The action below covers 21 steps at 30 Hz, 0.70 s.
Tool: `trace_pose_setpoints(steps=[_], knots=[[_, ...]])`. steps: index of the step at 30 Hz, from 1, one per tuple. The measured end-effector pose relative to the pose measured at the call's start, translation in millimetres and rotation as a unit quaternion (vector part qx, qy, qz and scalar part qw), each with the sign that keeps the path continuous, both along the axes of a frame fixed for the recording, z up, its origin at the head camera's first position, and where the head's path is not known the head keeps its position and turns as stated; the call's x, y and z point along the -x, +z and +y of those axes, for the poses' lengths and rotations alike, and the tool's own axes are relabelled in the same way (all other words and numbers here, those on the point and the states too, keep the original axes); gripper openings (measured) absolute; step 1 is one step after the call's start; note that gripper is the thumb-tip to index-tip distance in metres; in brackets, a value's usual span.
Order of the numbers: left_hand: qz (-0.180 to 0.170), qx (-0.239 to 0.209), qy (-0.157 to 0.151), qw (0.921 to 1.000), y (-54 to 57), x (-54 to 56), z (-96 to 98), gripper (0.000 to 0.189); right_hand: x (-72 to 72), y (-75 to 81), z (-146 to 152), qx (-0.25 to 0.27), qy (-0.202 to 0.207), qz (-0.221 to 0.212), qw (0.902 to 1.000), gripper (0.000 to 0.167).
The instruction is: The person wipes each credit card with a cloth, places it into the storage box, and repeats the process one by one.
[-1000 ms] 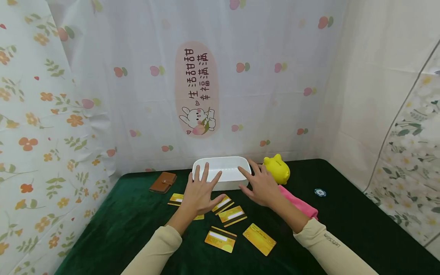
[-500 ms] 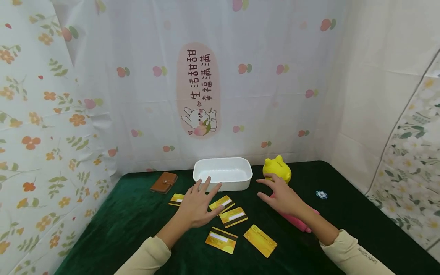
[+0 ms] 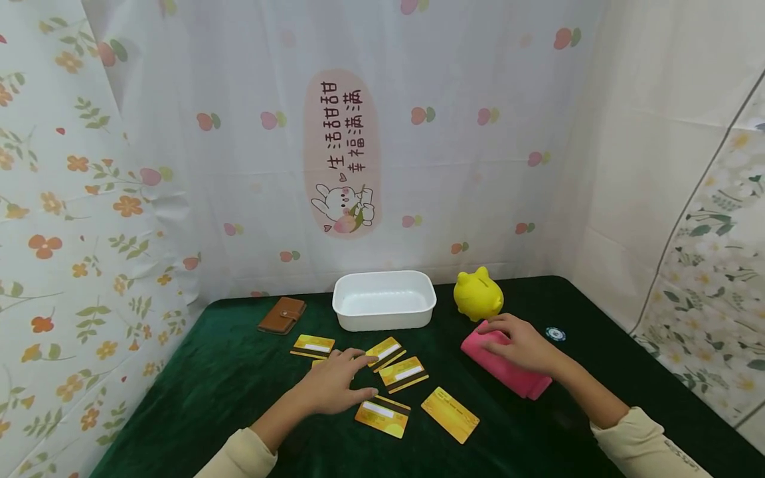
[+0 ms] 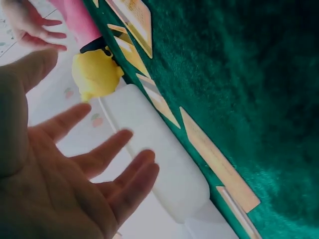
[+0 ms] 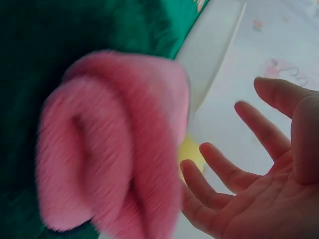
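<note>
My left hand [image 3: 333, 385] hovers with spread, relaxed fingers over yellow bank cards, partly covering one card [image 3: 319, 363]. Close to its fingertips lie a card with a white strip [image 3: 383, 416] and another striped card [image 3: 404, 374]. In the left wrist view its palm [image 4: 60, 169] shows nothing held. My right hand [image 3: 522, 345] is over the folded pink towel [image 3: 499, 365], hiding part of its far side. The right wrist view shows loosely bent, separated fingers [image 5: 224, 169] beside the towel's thick rolled end [image 5: 99, 149], gripping nothing.
Behind the cards stands a white rectangular container [image 3: 384, 318]. A yellow piggy bank [image 3: 478, 297] sits to its right, and a brown wallet [image 3: 283, 315] lies to its left. A blue-and-white poker chip [image 3: 555, 334] is at the right. A patterned curtain [image 3: 466, 186] hangs behind the table.
My right hand has moved right and nearer, from beside the white container to over the towel. My left hand has drawn back from the container and lowered toward the cards.
</note>
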<state>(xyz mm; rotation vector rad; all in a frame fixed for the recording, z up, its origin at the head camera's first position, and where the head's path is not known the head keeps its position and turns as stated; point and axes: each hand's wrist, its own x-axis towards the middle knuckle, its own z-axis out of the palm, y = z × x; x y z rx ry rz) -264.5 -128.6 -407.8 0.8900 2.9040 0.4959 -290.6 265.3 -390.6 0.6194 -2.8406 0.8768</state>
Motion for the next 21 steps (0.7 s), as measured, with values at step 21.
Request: trace_pose_setpoints(steps=[21], knots=[[-0.14,-0.017,-0.05,0.9888,-76.8,45.7,-29.1,0.062,13.7,-18.2,35,-0.012,0.045,-0.134,0.9899,0.034]])
